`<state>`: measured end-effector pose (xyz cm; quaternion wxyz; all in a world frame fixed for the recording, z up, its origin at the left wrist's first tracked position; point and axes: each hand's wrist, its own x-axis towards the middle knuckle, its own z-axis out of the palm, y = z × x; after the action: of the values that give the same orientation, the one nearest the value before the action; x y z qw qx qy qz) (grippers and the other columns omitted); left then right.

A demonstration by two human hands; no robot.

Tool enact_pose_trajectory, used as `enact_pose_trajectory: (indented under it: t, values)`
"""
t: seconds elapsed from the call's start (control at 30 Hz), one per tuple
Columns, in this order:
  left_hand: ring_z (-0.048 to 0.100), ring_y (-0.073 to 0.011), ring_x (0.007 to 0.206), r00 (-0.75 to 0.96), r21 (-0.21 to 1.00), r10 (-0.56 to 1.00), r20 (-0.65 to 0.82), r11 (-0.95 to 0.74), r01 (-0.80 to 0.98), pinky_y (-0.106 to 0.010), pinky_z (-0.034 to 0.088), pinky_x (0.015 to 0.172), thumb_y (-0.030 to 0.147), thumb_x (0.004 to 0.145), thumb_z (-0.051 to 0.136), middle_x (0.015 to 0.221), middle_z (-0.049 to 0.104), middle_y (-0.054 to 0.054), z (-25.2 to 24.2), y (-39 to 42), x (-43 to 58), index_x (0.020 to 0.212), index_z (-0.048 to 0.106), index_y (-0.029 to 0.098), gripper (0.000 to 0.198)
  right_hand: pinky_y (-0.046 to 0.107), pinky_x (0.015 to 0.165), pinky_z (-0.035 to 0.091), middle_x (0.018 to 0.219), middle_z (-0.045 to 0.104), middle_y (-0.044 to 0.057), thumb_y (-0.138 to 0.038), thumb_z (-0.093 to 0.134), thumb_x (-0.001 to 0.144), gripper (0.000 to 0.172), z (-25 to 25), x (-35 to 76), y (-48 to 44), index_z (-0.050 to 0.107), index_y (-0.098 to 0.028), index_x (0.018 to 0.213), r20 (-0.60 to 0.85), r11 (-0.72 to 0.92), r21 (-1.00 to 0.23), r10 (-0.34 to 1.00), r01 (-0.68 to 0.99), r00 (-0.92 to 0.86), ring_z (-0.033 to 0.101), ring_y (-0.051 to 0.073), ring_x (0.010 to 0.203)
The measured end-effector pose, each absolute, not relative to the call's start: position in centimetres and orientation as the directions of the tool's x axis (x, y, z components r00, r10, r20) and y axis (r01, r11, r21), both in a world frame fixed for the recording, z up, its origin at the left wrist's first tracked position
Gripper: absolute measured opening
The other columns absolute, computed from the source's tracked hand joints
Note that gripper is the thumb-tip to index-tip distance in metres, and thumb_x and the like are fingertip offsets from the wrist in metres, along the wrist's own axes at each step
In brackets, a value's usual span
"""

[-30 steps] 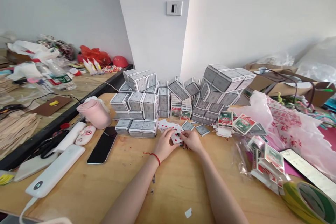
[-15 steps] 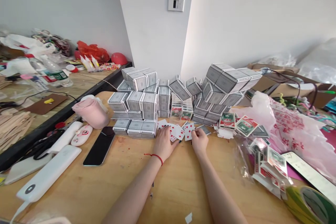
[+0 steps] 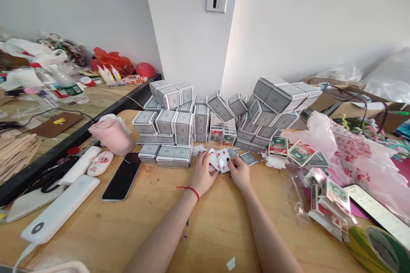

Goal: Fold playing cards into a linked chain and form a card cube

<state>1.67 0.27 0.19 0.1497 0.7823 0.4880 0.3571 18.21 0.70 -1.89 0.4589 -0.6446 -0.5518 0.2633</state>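
Observation:
Several playing cards (image 3: 218,160) with red diamonds face up are spread in a small fan on the wooden table. My left hand (image 3: 202,175), with a red cord on the wrist, is closed over the fan's left part, and its fingers cover some cards. My right hand (image 3: 240,173) pinches the right edge of a diamond card (image 3: 224,161), which overlaps the fan. Grey-backed cards (image 3: 248,158) lie face down just beyond my right hand. Behind both hands rise stacks of grey-backed card decks (image 3: 174,155), partly leaning on each other.
On the left lie a black phone (image 3: 122,177), a white power bank (image 3: 60,207) and a pink cloth roll (image 3: 111,135). To the right are card boxes (image 3: 331,198), a printed plastic bag (image 3: 352,149) and a yellow-green tape roll (image 3: 361,239). A paper scrap (image 3: 230,263) lies near the front.
My right hand has moved left, bringing its diamond card over the fan by my left hand. More of the face-down cards behind it now show. The left hand has barely shifted.

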Motion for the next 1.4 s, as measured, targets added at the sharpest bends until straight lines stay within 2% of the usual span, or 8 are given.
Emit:
enact_pose_trajectory:
  t: [0.13,0.33,0.43,0.6,0.73,0.97,1.2,1.4]
  values:
    - [0.034,-0.0242,0.124,0.226,0.625,0.861,0.455,-0.489,0.609,-0.042,0.036,0.100,0.014,0.072,0.057,0.131,0.034,-0.011,0.3,0.1,1.8,0.121,0.036,0.021,0.053,0.021,0.043,0.035,0.052,0.052,-0.002,-0.049,0.046,0.076,0.032,-2.0,18.1,0.7,0.055,-0.018,0.075,0.138,0.024,-0.908,0.960,0.419,0.243,0.045,0.012,0.043]
    - [0.052,-0.0217,0.106,0.064,0.804,0.885,0.461,-0.447,0.391,-0.035,0.053,0.081,0.016,0.067,0.066,0.123,0.037,-0.009,-1.1,0.9,1.9,0.110,0.049,0.021,0.047,0.023,0.039,0.037,0.050,0.056,-0.001,-0.055,0.048,0.073,0.037,-2.0,18.2,0.7,0.052,-0.019,0.074,0.056,-0.016,-0.960,0.968,0.279,0.246,0.048,0.013,0.037]
    - [0.057,-0.0187,0.097,-0.005,0.868,0.899,0.439,-0.422,0.260,-0.033,0.056,0.075,0.016,0.067,0.065,0.123,0.035,-0.009,-1.4,1.0,2.1,0.110,0.051,0.023,0.045,0.023,0.038,0.039,0.047,0.058,0.000,-0.056,0.051,0.071,0.037,-1.8,18.3,0.7,0.051,-0.020,0.069,0.015,-0.046,-0.972,0.967,0.231,0.255,0.050,0.013,0.035]
    - [0.056,-0.0191,0.098,-0.043,0.888,0.902,0.430,-0.414,0.200,-0.034,0.057,0.074,0.017,0.068,0.065,0.124,0.034,-0.009,-1.3,0.8,2.2,0.114,0.049,0.025,0.049,0.023,0.032,0.039,0.044,0.060,0.000,-0.055,0.054,0.069,0.035,-1.4,18.2,0.7,0.048,-0.021,0.065,-0.090,-0.117,-0.988,0.967,0.102,0.239,0.053,0.015,0.033]
    - [0.055,-0.0203,0.100,-0.043,0.886,0.900,0.434,-0.417,0.201,-0.033,0.057,0.073,0.019,0.068,0.066,0.124,0.035,-0.009,-1.2,0.7,2.1,0.115,0.050,0.026,0.050,0.022,0.030,0.040,0.045,0.062,0.002,-0.049,0.054,0.072,0.031,-1.1,17.7,0.7,0.048,-0.020,0.064,-0.196,-0.186,-0.980,0.965,-0.074,0.174,0.056,0.016,0.034]
    - [0.055,-0.0209,0.100,-0.045,0.875,0.893,0.447,-0.427,0.229,-0.032,0.057,0.070,0.022,0.068,0.067,0.124,0.035,-0.009,-1.2,0.6,2.1,0.116,0.050,0.026,0.051,0.024,0.035,0.050,0.056,0.067,0.005,-0.032,0.057,0.073,0.017,-0.9,17.6,0.6,0.052,-0.016,0.069,-0.301,-0.251,-0.880,0.951,-0.403,0.066,0.061,0.016,0.041]
    - [0.052,-0.0233,0.105,-0.027,0.863,0.890,0.454,-0.433,0.261,-0.032,0.058,0.069,0.022,0.067,0.068,0.122,0.037,-0.009,-0.9,0.4,2.3,0.116,0.049,0.027,0.052,0.026,0.039,0.053,0.053,0.065,0.006,-0.031,0.056,0.074,0.017,-1.3,17.6,0.8,0.055,-0.015,0.069,-0.286,-0.228,-0.874,0.955,-0.429,0.074,0.063,0.018,0.044]
    - [0.053,-0.0213,0.103,-0.027,0.900,0.920,0.392,-0.378,0.216,-0.031,0.057,0.073,0.012,0.069,0.062,0.125,0.032,-0.009,-1.0,0.3,2.3,0.122,0.044,0.028,0.058,0.026,0.035,0.051,0.057,0.066,0.007,-0.038,0.058,0.073,0.024,-1.2,17.3,0.6,0.056,-0.014,0.071,-0.254,-0.206,-0.903,0.964,-0.378,0.082,0.063,0.019,0.046]
